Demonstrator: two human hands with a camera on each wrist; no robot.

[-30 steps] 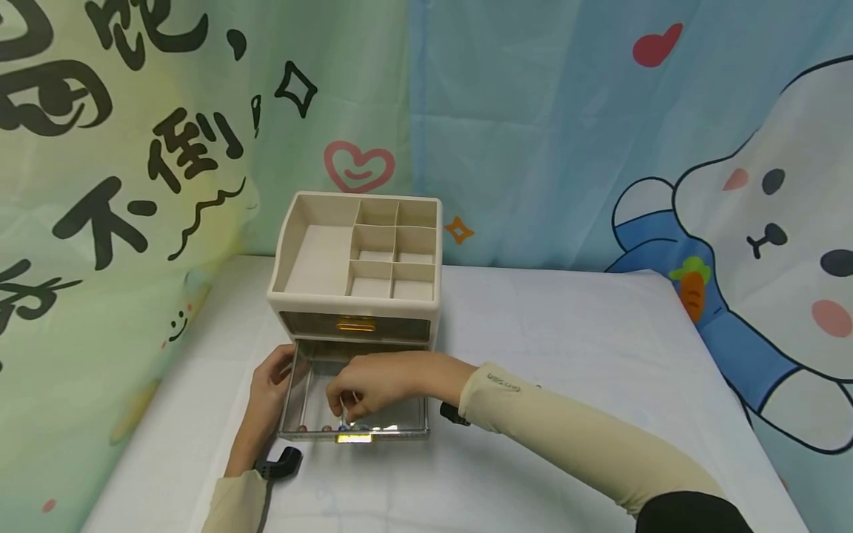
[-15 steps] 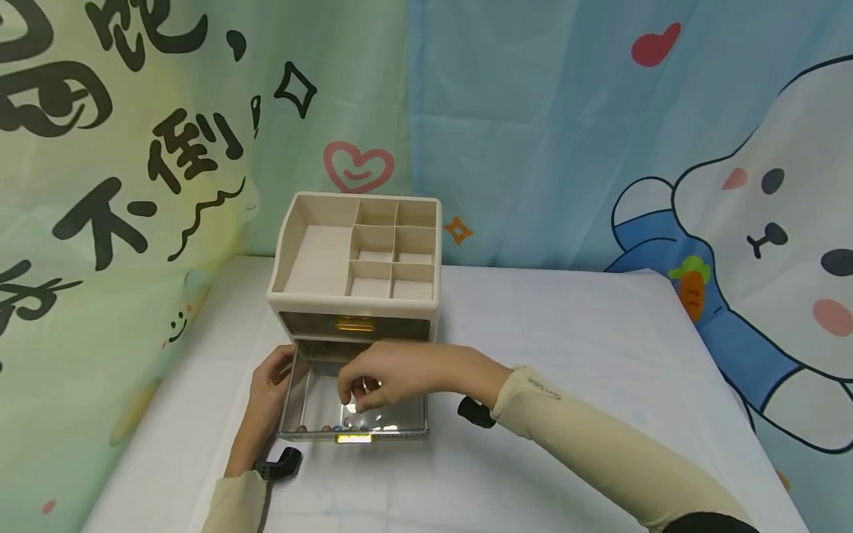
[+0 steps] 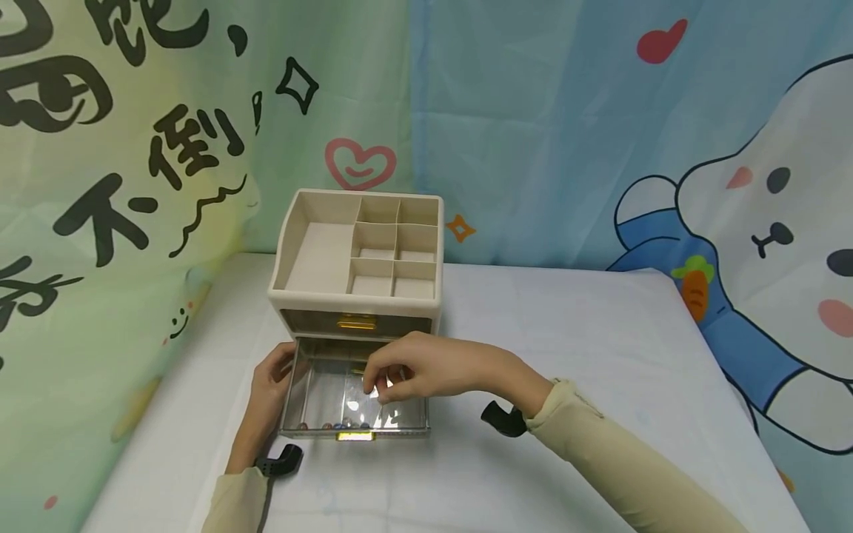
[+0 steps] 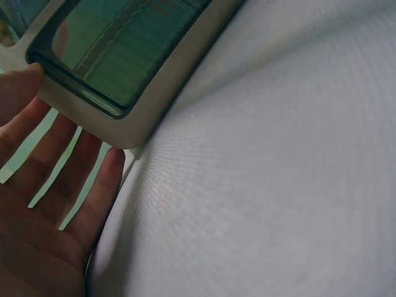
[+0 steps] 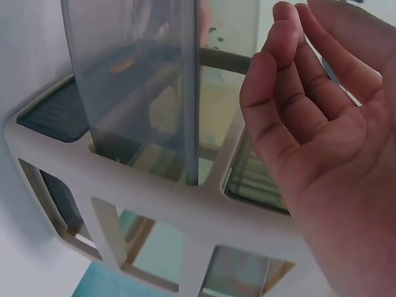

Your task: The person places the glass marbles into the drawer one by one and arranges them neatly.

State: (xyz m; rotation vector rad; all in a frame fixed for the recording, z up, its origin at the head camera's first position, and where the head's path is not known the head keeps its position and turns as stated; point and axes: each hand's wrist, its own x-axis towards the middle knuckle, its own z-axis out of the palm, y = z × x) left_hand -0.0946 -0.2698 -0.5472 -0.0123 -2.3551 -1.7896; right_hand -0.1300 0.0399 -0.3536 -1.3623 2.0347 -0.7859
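Here, the biggest thing is the printed backdrop (image 3: 533, 133), with a cartoon rabbit on the blue side and black characters on the green side. In front of it stands the table (image 3: 600, 348), covered with a white cloth. On the table is a beige organizer (image 3: 356, 255) with open compartments on its top. It has two drawers: the upper drawer (image 3: 355, 323) with a gold handle is pushed in, and the lower clear drawer (image 3: 353, 396) is pulled out toward the person.

The left hand (image 3: 269, 392) rests flat against the left side of the clear drawer, its fingers straight; in the left wrist view the fingers (image 4: 59, 167) lie spread and touch the organizer's lower corner (image 4: 124, 133). It grips nothing.

The right hand (image 3: 420, 368) hovers over the open drawer, a little above it, with the fingers loosely bent downward. In the right wrist view the palm (image 5: 328, 130) is bare and relaxed, beside the clear drawer wall (image 5: 142, 80), and it holds nothing.

Inside the drawer, along its front wall, lies a row of small coloured beads (image 3: 336, 425), just behind the gold handle (image 3: 355, 436). The beads are near the right hand's fingertips but apart from them.
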